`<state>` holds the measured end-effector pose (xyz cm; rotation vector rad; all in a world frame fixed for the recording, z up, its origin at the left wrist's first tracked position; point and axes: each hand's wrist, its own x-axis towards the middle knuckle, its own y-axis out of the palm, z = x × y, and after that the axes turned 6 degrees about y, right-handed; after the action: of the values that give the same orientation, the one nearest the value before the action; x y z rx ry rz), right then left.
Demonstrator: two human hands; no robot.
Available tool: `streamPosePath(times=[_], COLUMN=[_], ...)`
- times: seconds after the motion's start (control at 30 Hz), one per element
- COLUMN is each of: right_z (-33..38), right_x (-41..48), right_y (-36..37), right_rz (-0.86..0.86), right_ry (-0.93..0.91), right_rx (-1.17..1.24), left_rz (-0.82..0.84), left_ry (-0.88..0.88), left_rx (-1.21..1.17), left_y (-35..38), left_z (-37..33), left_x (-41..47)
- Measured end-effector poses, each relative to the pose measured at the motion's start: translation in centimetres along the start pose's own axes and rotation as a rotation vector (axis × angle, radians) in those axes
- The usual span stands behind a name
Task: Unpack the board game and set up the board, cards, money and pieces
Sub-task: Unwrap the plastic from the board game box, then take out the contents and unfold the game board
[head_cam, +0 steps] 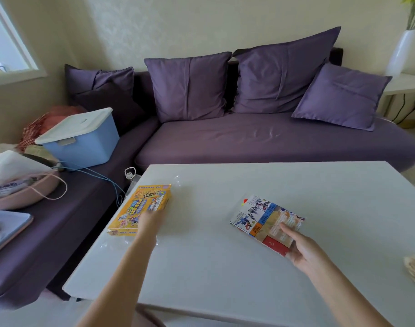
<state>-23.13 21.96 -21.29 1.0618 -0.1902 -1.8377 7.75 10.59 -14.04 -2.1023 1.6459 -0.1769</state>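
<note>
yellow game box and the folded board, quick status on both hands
Left hand on yellow game box at table's left edge. Right hand grips folded board, still folded. Nothing in the way.

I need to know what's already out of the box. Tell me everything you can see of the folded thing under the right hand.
The folded board is a flat, glossy printed packet with comic-style panels, a tan section and a red corner. It lies askew, unopened, on the white table, right of the yellow box. The right hand grips its near corner.
</note>
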Motion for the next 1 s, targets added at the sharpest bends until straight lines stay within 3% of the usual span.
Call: streamPosePath(times=[0.1,0.2,0.3,0.43,0.63,1.0], right_z=[0.1,-0.1,-0.1,-0.2,-0.7,-2.9], right_x=[-0.6,-0.8,-1.0,-0.9,0.8,1.2], right_y=[-0.2,-0.7,-0.9,-1.6,-1.8,-1.4], right_rz=[0.011,0.042,0.077,0.012,-0.385,-0.659], right_ry=[-0.008,0.018,0.019,-0.07,-0.39,-0.449], right_rx=[-0.053,-0.157,-0.323,-0.465,-0.95,-1.448], left_rz=[0.214,0.429,0.525,0.494,0.354,0.423], left_ry=[0.225,0.3,0.315,0.222,0.314,0.158], left_rx=[0.058,0.185,0.366,0.44,0.58,0.575], left_y=[4.0,8.3,11.6,13.3,13.7,13.9], left_z=[-0.6,0.1,0.8,1.4,1.6,0.2], left_x=[-2.6,-4.0,-5.2,-6.0,-6.3,-5.2])
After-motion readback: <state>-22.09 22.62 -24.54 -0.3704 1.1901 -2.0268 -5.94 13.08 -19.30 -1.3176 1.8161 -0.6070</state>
